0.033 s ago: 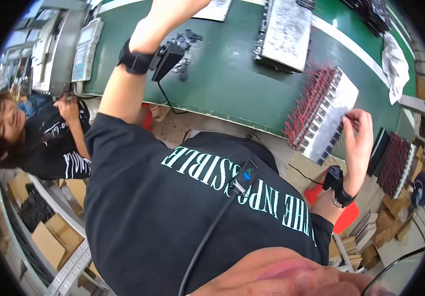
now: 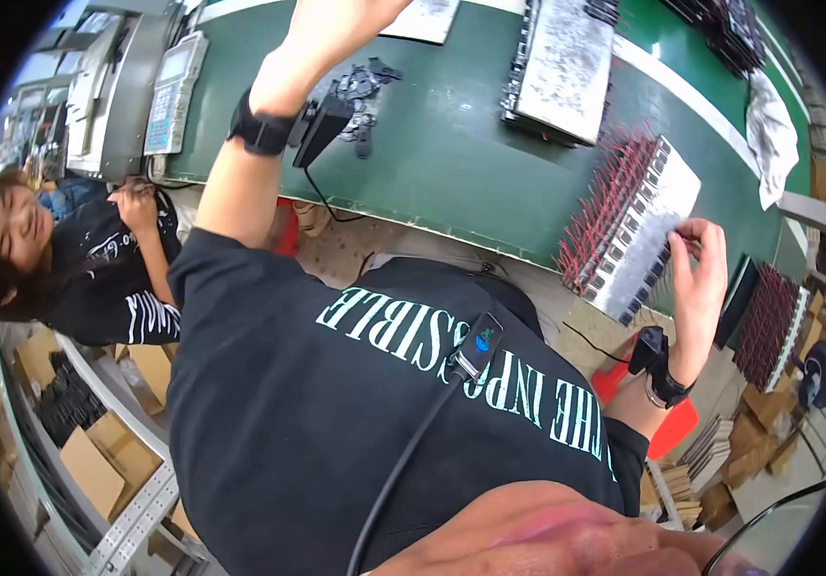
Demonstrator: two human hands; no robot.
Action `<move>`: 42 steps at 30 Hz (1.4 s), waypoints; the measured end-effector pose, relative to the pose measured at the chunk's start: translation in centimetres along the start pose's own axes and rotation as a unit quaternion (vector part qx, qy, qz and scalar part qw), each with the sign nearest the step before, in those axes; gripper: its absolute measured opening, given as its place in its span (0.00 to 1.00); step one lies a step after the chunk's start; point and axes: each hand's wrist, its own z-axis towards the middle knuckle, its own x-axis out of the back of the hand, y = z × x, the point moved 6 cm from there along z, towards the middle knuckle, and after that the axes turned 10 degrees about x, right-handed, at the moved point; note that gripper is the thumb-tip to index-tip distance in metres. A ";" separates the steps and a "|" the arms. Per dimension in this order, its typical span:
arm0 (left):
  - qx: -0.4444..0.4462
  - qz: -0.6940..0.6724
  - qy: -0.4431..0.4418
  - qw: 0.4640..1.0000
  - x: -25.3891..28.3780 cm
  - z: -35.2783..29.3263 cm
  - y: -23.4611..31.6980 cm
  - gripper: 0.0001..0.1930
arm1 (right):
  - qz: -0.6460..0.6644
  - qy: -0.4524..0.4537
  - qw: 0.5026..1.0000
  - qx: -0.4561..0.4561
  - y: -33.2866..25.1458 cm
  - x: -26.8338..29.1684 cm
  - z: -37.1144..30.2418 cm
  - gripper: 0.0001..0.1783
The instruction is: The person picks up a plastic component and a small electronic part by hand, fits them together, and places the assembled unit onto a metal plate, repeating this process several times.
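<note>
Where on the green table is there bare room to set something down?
The widest bare patch is the green table between the loose dark parts and the red-wired board. A narrower one lies between the keypad device and left forearm. It's crowded rightward: the board stack sits near the red-wired board, whose edge the right hand is at.

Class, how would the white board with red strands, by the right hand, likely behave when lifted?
The white board would probably stay stiff, since its surface looks flat and its long edges straight. Its red strands seem flexible and might snag, being thin and splayed.
</note>
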 end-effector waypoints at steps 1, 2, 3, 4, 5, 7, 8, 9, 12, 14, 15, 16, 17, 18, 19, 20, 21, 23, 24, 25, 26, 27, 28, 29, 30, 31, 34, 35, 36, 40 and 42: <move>0.007 0.022 -0.015 1.000 -1.3 -1.2 -1.9 0.08 | -0.042 -0.008 0.999 -0.023 0.3 0.0 -0.4 0.06; 0.018 0.053 -0.028 0.998 -1.8 -2.4 -3.1 0.08 | -0.039 -0.010 0.999 -0.018 0.4 -0.1 -0.5 0.06; 0.020 0.056 -0.026 0.998 -2.2 -3.5 -4.2 0.08 | -0.028 0.007 0.999 -0.031 0.8 -0.1 -0.7 0.05; -0.023 0.068 -0.019 0.997 -2.7 -5.0 -4.8 0.08 | -0.017 0.021 0.999 -0.041 1.0 -0.1 -0.9 0.05; -0.068 0.078 -0.014 0.995 -3.2 -6.2 -5.2 0.07 | -0.007 0.035 0.998 -0.053 1.3 -0.2 -1.2 0.04; -0.108 0.087 -0.008 0.990 -3.7 -7.0 -5.8 0.07 | 0.046 0.092 0.994 -0.048 1.5 -0.1 -1.5 0.05; -0.118 0.111 -0.024 0.987 -4.4 -7.0 -5.9 0.07 | 0.098 0.150 0.983 -0.047 1.7 0.3 -1.7 0.05; -0.127 0.135 -0.040 0.982 -5.1 -7.0 -5.9 0.07 | 0.150 0.207 0.966 -0.045 1.8 0.7 -1.9 0.06; -0.146 0.157 -0.045 0.976 -6.4 -6.1 -5.7 0.07 | 0.264 0.270 0.924 -0.058 0.5 2.0 -2.4 0.09; -0.154 0.167 -0.024 0.973 -6.8 -6.0 -5.5 0.08 | 0.326 0.295 0.896 -0.062 0.6 2.3 -3.0 0.10; -0.150 0.170 -0.022 0.974 -6.7 -6.2 -5.0 0.08 | 0.381 0.258 0.887 -0.046 1.3 2.2 -3.3 0.11; -0.125 0.193 -0.027 0.973 -6.1 -6.8 -4.3 0.07 | 0.441 0.214 0.871 -0.029 2.4 1.5 -3.2 0.12; -0.109 0.206 -0.033 0.972 -5.8 -7.0 -3.1 0.06 | 0.490 0.178 0.853 -0.016 2.4 1.3 -3.2 0.13; -0.093 0.218 -0.039 0.971 -5.7 -7.3 -1.9 0.06 | 0.491 0.178 0.853 -0.016 2.2 1.2 -3.3 0.13; -0.090 0.218 -0.040 0.971 -5.9 -8.2 -0.6 0.06 | 0.486 0.177 0.855 -0.025 1.6 0.9 -3.2 0.13; -0.074 0.181 -0.060 0.979 -6.0 -9.4 0.9 0.05 | 0.486 0.174 0.856 -0.034 1.0 0.6 -3.1 0.13; -0.058 0.141 -0.078 0.985 -6.4 -10.3 1.9 0.05 | 0.482 0.171 0.858 -0.041 0.4 0.5 -3.0 0.13; -0.091 0.089 -0.021 0.992 -7.7 -13.0 2.8 0.05 | 0.478 0.150 0.865 -0.039 -0.5 0.2 -2.5 0.13; -0.136 0.031 0.034 0.990 -7.9 -14.2 3.6 0.06 | 0.467 0.140 0.872 -0.042 -0.9 0.1 -2.5 0.13; -0.129 0.039 0.040 0.990 -8.4 -14.8 3.8 0.06 | 0.457 0.127 0.879 -0.040 -1.2 -0.1 -2.2 0.13; -0.124 0.018 0.057 0.991 -8.4 -15.3 4.1 0.06 | 0.465 0.117 0.877 -0.030 -1.6 0.0 -2.2 0.13; -0.118 0.004 0.078 0.990 -7.9 -15.5 4.1 0.07 | 0.459 0.101 0.882 -0.029 -1.9 0.0 -2.3 0.12; -0.099 0.001 0.019 0.995 -7.8 -15.3 4.5 0.07 | 0.455 0.086 0.886 -0.026 -2.3 -0.3 -2.3 0.11; -0.075 -0.001 -0.039 0.996 -7.6 -14.9 5.2 0.07 | 0.468 0.075 0.880 -0.010 -2.8 -0.4 -2.3 0.11; -0.091 -0.102 -0.024 0.990 -6.5 -14.6 6.2 0.06 | 0.491 0.066 0.868 -0.022 -3.3 -0.8 -2.4 0.09; -0.116 -0.207 -0.012 0.971 -6.1 -14.1 7.2 0.07 | 0.508 0.065 0.858 -0.038 -3.7 -1.4 -2.4 0.08; -0.154 -0.297 -0.006 0.942 -5.7 -12.5 9.9 0.07 | 0.490 0.049 0.869 -0.045 -5.6 -3.4 -1.1 0.07; -0.175 -0.324 0.005 0.930 -5.4 -12.1 10.9 0.07 | 0.472 0.049 0.879 -0.055 -5.7 -3.7 -0.7 0.06; -0.197 -0.351 0.015 0.915 -5.2 -11.9 11.6 0.08 | 0.475 0.047 0.878 -0.047 -5.6 -3.8 -0.2 0.06; -0.215 -0.342 0.019 0.915 -5.7 -11.7 13.4 0.08 | 0.503 -0.017 0.861 -0.068 -4.6 -4.8 0.3 0.08; -0.208 -0.361 0.008 0.909 -6.3 -11.4 13.4 0.08 | 0.508 -0.015 0.859 -0.062 -4.3 -4.9 0.3 0.08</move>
